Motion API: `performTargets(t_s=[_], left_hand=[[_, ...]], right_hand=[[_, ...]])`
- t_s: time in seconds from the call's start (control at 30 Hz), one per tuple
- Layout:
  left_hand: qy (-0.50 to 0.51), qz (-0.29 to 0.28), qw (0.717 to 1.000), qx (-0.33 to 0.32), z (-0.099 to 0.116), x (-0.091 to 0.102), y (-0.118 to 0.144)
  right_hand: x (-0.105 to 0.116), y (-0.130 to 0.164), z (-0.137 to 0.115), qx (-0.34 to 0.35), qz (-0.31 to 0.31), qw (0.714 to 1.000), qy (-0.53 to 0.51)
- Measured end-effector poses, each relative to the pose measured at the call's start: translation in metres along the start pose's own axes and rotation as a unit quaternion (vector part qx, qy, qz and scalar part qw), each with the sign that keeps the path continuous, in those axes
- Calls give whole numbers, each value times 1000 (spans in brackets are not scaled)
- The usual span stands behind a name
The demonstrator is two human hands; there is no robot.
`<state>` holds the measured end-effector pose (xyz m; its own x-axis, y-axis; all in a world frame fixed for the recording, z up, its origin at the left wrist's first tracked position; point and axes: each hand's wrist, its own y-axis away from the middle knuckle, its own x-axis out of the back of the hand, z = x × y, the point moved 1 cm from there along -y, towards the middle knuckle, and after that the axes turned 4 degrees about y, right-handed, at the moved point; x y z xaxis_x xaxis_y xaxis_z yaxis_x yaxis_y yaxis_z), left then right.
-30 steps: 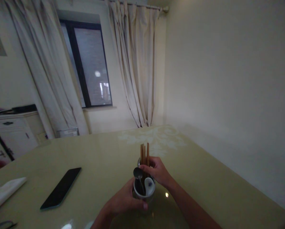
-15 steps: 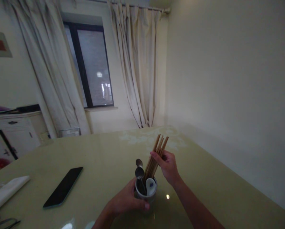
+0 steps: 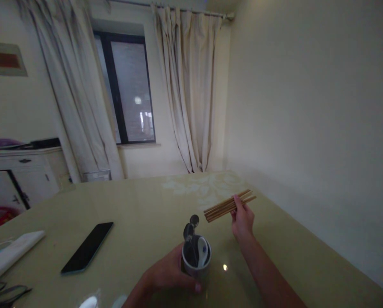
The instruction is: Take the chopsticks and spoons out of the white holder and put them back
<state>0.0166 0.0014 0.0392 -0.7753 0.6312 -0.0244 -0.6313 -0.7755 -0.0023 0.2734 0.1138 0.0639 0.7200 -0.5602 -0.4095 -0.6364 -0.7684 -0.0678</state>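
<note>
My left hand (image 3: 170, 270) is wrapped round a grey utensil cup (image 3: 196, 270) that stands on the table. In the cup are two metal spoons (image 3: 189, 231), their bowls sticking up above the rim, and a white ceramic spoon (image 3: 202, 251) with a small blue mark. To the right of the cup and beyond it, my right hand (image 3: 243, 217) grips a bundle of several wooden chopsticks (image 3: 220, 209). The bundle lies nearly level, its near ends pointing left. Whether it touches the table I cannot tell.
A black phone (image 3: 88, 248) lies on the glossy yellowish table (image 3: 140, 209), left of the cup. At the left edge are a white flat object (image 3: 15, 254) and dark-framed glasses (image 3: 7, 294). A wall (image 3: 313, 141) runs along the right side.
My right hand has drawn the chopsticks out of the cup and moved right, tipping them from upright to nearly level. The left hand still holds the cup; the spoons have shifted slightly.
</note>
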Motion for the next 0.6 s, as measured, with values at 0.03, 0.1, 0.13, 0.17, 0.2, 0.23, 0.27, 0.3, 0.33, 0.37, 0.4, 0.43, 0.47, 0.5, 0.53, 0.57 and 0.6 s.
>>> performTargets(t_s=[0.03,0.1,0.13,0.17,0.2,0.23,0.27,0.3,0.33,0.37,0.4,0.43,0.47,0.5,0.53,0.57,0.6], left_hand=[[-8,-5,1000,2,1,-1,0],[-16,-17,1000,3,2,1,0],[-15,-25,1000,1,3,3,2],[-14,-33,999,-3,4,8,4],[-16,-41,999,-9,6,14,7],[-24,-46,999,-13,7,21,10],[-38,-47,998,-12,9,29,14],[-58,-37,998,-4,10,37,17],[-85,-10,996,6,10,46,19],[-118,39,992,14,10,53,19],[-157,110,981,15,10,59,19],[-199,191,961,6,8,62,16],[-240,270,932,-13,6,62,12],[-278,332,901,-36,4,60,7],[-311,366,875,-57,0,55,2],[-338,374,860,-72,-4,49,-5],[-361,359,857,-77,-7,42,-11]], right_hand=[[1,0,9,1,-1,1000,14],[0,4,26,7,-22,999,41],[-1,7,32,11,-37,998,54],[-3,11,36,17,-53,996,67],[-5,15,40,24,-69,994,77],[-7,19,41,29,-83,993,85],[-9,23,41,35,-94,991,92],[-11,26,41,42,-104,989,99],[-12,30,39,51,-115,986,106],[-14,34,37,62,-126,984,113],[-16,38,35,71,-137,981,119],[-18,43,33,78,-148,978,122],[-20,48,32,80,-160,976,123],[-23,53,32,74,-172,975,119],[-26,59,32,62,-187,974,113],[-30,64,33,46,-203,972,105],[-33,69,34,25,-222,970,97]])
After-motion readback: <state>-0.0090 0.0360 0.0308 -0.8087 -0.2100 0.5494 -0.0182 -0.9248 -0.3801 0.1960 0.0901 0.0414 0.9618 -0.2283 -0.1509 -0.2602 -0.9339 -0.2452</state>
